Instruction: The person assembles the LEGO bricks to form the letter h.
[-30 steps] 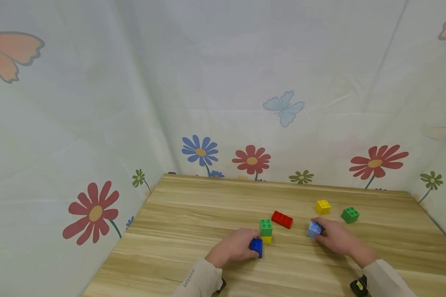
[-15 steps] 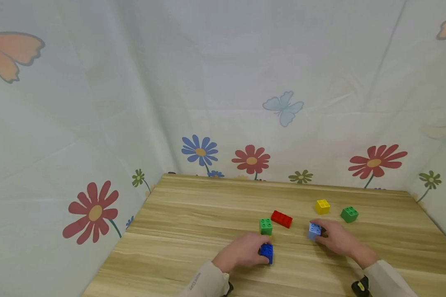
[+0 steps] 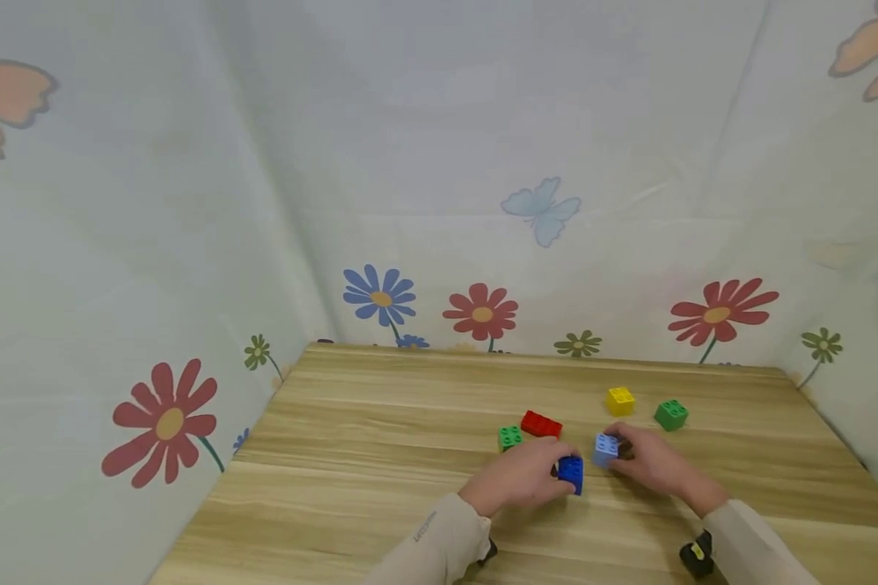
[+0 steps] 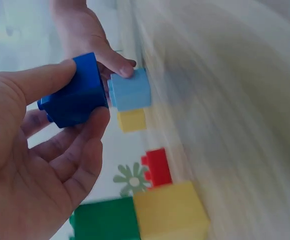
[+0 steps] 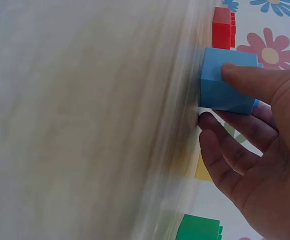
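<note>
My left hand pinches a dark blue toy building block between thumb and fingers. In the left wrist view this block is held off the table, studs toward the palm. To its right, my right hand grips a light blue building block by its sides; that block rests on or very near the tabletop. The two blocks are close but apart in the head view. Behind my left hand stands a green block on a yellow block, which the hand hides in the head view.
A long red brick lies behind the left hand. Farther back are a single yellow block and another green block, beyond the right hand. The wooden table meets a flower-printed curtain at its back and left.
My left hand has carried the dark blue block rightward, past the green-and-yellow stack, closer to the light blue block. The right hand stays nearly in place; the head view has shifted slightly.
</note>
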Available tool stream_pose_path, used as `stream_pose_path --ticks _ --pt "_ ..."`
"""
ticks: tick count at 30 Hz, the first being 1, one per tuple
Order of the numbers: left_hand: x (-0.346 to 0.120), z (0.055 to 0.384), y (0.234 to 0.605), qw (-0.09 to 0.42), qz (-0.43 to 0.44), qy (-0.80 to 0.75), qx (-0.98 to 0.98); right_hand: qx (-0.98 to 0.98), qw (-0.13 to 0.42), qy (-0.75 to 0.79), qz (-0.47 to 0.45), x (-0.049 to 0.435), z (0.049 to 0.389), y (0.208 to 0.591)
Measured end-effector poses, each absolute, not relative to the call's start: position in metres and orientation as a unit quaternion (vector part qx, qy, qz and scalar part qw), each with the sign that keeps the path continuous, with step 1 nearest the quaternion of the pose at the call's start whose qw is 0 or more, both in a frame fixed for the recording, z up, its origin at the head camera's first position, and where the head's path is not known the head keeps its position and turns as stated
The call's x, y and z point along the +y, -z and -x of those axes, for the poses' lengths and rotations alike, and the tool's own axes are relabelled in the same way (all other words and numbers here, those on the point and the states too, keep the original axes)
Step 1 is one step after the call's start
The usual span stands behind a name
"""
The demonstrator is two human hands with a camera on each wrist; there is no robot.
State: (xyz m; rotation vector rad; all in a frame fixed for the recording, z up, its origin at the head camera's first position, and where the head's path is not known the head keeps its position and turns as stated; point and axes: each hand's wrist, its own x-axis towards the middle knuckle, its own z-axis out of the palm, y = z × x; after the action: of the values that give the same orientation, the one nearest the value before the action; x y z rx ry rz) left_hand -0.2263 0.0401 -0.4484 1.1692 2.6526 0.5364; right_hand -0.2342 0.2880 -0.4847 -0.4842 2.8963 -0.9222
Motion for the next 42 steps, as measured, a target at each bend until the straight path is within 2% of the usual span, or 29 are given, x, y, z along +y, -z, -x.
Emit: stream_pose_path --ticks 8,13,18,28,42 --pt "0.073 0.229 0.438 0.078 -0.404 -0.17 0.895 0.932 0.028 0.317 0.172 0.295 0.238 0.489" --pt "0.087 0.235 0.443 0.061 -0.374 -0.179 0.908 0.923 0.033 0.331 0.195 0.3 0.241 0.493" --pt "0.098 0.241 0.448 0.047 -0.333 -0.196 0.921 0.919 0.043 0.349 0.179 0.3 0.244 0.496" --pt "0.114 0.251 0.463 0.049 -0.325 -0.199 0.923 0.909 0.055 0.368 0.187 0.306 0.245 0.495" --pt "0.122 0.257 0.465 0.042 -0.336 -0.184 0.923 0.889 0.055 0.407 0.203 0.308 0.246 0.497"
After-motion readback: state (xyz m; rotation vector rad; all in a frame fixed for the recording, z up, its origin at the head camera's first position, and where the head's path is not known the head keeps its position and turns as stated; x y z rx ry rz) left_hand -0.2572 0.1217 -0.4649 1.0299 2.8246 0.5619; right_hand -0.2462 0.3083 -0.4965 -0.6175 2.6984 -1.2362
